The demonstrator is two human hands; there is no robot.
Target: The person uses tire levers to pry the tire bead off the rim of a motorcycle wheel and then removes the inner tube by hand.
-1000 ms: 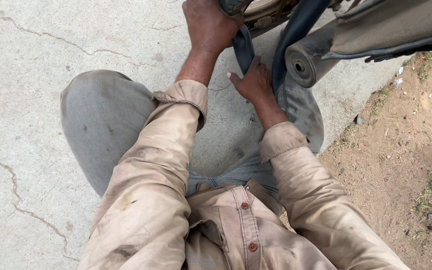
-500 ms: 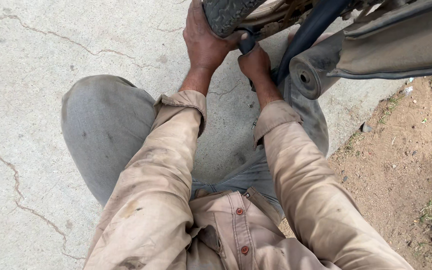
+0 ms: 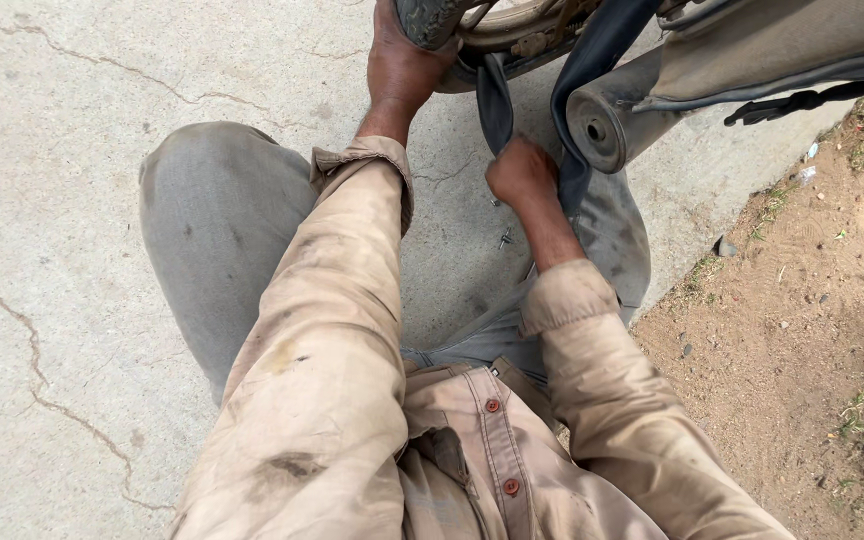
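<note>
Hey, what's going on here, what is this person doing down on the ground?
A person in a dusty tan shirt crouches on cracked concrete beside a motorbike wheel. The left hand grips the tyre at the top of the view. The right hand is closed around a black rubber tube hanging out from the wheel. The silver exhaust pipe sits just to the right, and bare dirt borders the concrete on that side.
</note>
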